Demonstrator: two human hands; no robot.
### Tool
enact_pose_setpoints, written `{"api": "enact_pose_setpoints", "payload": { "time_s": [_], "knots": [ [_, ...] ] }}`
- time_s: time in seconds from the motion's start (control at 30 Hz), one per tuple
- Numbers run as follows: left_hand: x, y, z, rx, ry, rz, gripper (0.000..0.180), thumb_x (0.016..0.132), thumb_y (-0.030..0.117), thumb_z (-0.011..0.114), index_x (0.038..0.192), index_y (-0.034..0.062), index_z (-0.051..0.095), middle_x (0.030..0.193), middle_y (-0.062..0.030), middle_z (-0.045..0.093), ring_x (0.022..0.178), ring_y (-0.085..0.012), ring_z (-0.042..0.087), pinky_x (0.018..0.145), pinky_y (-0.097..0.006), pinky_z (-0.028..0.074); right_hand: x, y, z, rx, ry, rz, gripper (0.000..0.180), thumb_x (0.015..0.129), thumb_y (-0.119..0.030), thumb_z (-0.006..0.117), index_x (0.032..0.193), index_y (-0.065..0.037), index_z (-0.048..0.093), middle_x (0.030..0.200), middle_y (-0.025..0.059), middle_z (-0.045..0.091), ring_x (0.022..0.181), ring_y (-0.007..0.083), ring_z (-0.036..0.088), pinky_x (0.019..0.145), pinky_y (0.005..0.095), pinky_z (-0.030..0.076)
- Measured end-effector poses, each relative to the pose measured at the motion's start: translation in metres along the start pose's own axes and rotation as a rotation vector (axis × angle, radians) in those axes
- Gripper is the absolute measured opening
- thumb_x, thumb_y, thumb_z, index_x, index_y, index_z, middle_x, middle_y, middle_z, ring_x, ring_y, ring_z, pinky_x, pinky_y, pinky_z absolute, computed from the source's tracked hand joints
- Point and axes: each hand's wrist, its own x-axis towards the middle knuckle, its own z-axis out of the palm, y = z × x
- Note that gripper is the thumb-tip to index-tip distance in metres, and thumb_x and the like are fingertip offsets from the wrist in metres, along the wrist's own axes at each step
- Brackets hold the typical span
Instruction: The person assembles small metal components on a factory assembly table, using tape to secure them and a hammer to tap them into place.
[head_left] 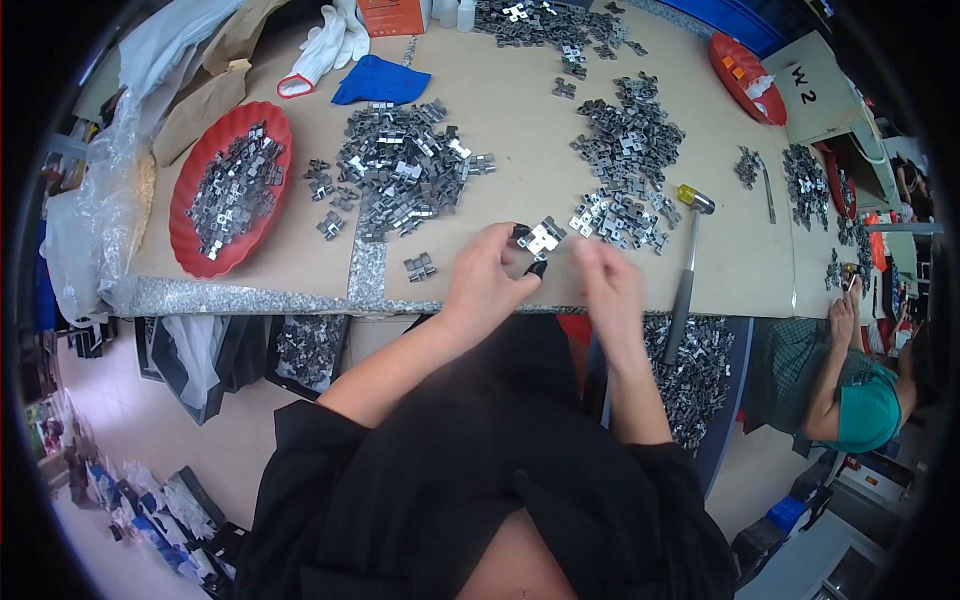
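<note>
My left hand (486, 274) has black covers on its thumb and index fingertips. Between those two fingers it pinches a small shiny metal bracket (544, 237), just above the table's near edge. Close to the bracket's right side is my right hand (612, 284), slightly blurred, its fingers curled together; whatever they may hold is hidden. A heap of metal brackets (400, 165) lies beyond my left hand, and one loose bracket (420, 267) sits to its left. Another heap of brackets (625, 150) spreads beyond my right hand.
Right of my hands, a yellow-headed hammer (685, 280) overhangs the table edge. A red dish (284, 185) of brackets stands at left, near a blue cloth (383, 78) and white gloves (325, 45). Below the edge is a bin of metal parts (690, 385). A co-worker (865, 410) sits at right.
</note>
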Motion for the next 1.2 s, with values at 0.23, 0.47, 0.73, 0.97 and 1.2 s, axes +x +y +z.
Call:
{"api": "enact_pose_setpoints", "payload": {
  "time_s": [0.23,0.47,0.73,0.97,1.2],
  "knots": [
    [0.011,-0.024,-0.004,0.228,0.025,0.328,0.041,0.051,0.005,0.068,0.090,-0.0020,0.058,0.087,-0.0113,0.058,0.085,-0.0279,0.047,0.077,-0.035,0.041,-0.016,0.009,-0.100,-1.034,0.281,0.162,0.047,0.072,-0.029,0.066,0.103,0.003,0.048,0.081,0.0208,0.058,0.082,0.0340,0.056,0.069,0.0400,0.044],
    [0.016,-0.025,-0.008,0.243,0.041,0.361,0.040,0.051,0.005,0.068,0.089,-0.0026,0.058,0.088,-0.0111,0.058,0.085,-0.0273,0.048,0.077,-0.034,0.041,-0.014,0.004,-0.099,-0.859,0.111,0.308,0.042,0.073,-0.026,0.064,0.099,0.003,0.049,0.077,0.0230,0.059,0.076,0.0356,0.058,0.068,0.0397,0.044],
    [0.035,0.023,0.028,0.157,0.044,0.528,0.041,0.048,0.001,0.067,0.087,-0.0019,0.054,0.083,-0.0112,0.056,0.082,-0.0267,0.049,0.074,-0.034,0.041,-0.010,0.013,-0.112,-0.864,0.123,0.199,0.043,0.074,-0.037,0.061,0.095,0.000,0.052,0.085,0.0199,0.060,0.081,0.0350,0.058,0.070,0.0409,0.045],
    [0.096,0.110,0.158,0.034,-0.315,0.694,0.039,0.051,0.006,0.067,0.088,0.0004,0.053,0.083,-0.0126,0.054,0.080,-0.0292,0.049,0.073,-0.036,0.042,0.040,0.067,-0.179,-0.423,0.701,-0.022,0.023,0.079,-0.026,0.056,0.085,-0.003,0.056,0.058,0.0104,0.055,0.054,0.0261,0.055,0.053,0.0351,0.042],
    [0.113,0.128,0.310,-0.021,-0.486,0.406,0.032,0.059,0.008,0.064,0.088,-0.0014,0.053,0.080,-0.0114,0.054,0.070,-0.0199,0.054,0.067,-0.029,0.046,0.076,0.107,-0.250,-0.336,0.975,-0.155,0.016,0.078,-0.011,0.052,0.091,-0.003,0.049,0.053,0.0075,0.048,0.047,0.0195,0.049,0.050,0.0340,0.040]
  ]
}}
